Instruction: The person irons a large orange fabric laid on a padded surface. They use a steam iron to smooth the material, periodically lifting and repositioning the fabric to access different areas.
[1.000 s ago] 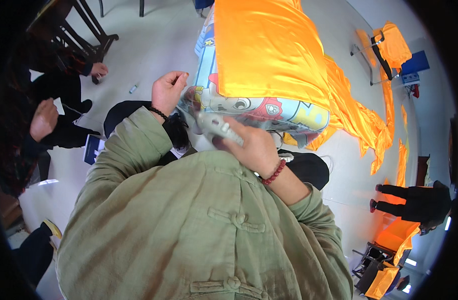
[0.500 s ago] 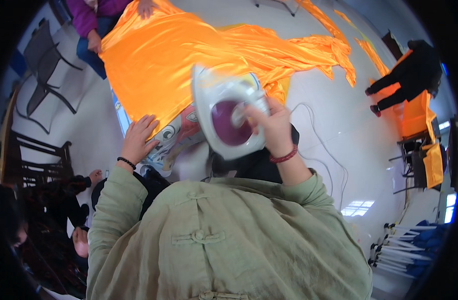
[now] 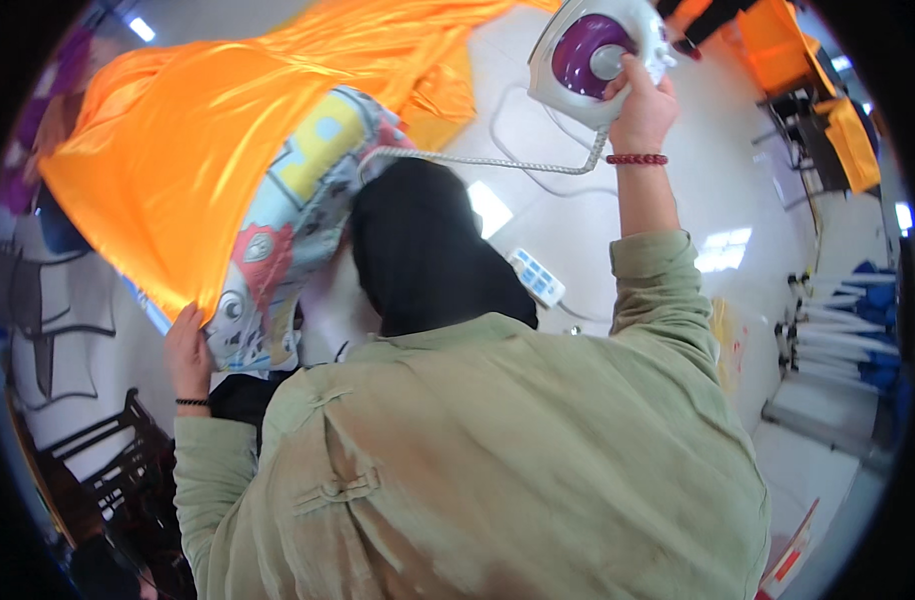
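Note:
My right hand [image 3: 646, 112] is wrapped round the handle of a white and purple clothes iron [image 3: 578, 50], held up at the far right, away from the cloth. A braided cord [image 3: 498, 162] runs from the iron leftward to the board. The corner of a shiny orange cloth [image 3: 168, 160] is pinched between the thumb and fingers of my left hand [image 3: 190, 352]. That cloth lies over an ironing board with a cartoon-patterned cover [image 3: 303, 190], whose near right part shows bare. My black-clad knee [image 3: 428, 250] is beside the board.
A power strip [image 3: 538, 277] lies on the floor at right, near loose cable. Folded items with white legs and blue fabric [image 3: 843, 325] stand far right, below orange cloth on chairs [image 3: 850, 145]. Dark chairs [image 3: 53, 310] are at left. A person in purple [image 3: 53, 130] is beside the cloth.
The iron has moved from above the board to the far right in my right hand. My left hand, lying flat on the cloth before, now pinches its corner. My view has shifted right.

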Available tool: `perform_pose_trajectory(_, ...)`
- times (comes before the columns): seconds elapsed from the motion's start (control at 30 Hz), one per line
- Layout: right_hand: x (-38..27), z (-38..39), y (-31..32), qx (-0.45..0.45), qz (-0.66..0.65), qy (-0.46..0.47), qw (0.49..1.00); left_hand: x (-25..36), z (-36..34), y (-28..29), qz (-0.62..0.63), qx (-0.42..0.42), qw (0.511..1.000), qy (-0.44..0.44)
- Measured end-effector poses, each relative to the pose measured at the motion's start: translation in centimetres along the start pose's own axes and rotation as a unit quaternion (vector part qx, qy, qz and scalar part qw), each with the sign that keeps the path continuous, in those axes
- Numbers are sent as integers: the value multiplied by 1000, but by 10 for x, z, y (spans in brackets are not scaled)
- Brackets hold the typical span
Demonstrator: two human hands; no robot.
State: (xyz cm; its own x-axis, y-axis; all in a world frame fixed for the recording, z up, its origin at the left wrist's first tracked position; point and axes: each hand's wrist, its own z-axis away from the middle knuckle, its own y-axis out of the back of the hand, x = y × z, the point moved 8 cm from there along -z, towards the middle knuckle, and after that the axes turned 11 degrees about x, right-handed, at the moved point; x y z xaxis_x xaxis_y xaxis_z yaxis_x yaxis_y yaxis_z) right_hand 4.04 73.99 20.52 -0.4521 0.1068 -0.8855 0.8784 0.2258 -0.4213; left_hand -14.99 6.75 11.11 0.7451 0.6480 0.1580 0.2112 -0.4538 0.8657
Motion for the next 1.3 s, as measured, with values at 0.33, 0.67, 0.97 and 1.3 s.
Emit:
perform_pose_trajectory(0.33,184,59,207,138,306,-199,921,-29,-9,4,2,-6,984,180)
perform_pose_trajectory(0.67,350,106,208,97,338,-322,879,-36,-14,12,-35,36,967,251)
perform_pose_trajectory(0.97,427,83,165,97,221,-345,907,-65,14,15,-48,89,940,325)
perform_pose_trajectory(1.3,432,128,274,-23,460,-299,836,-29,7,19,-100,144,941,288)
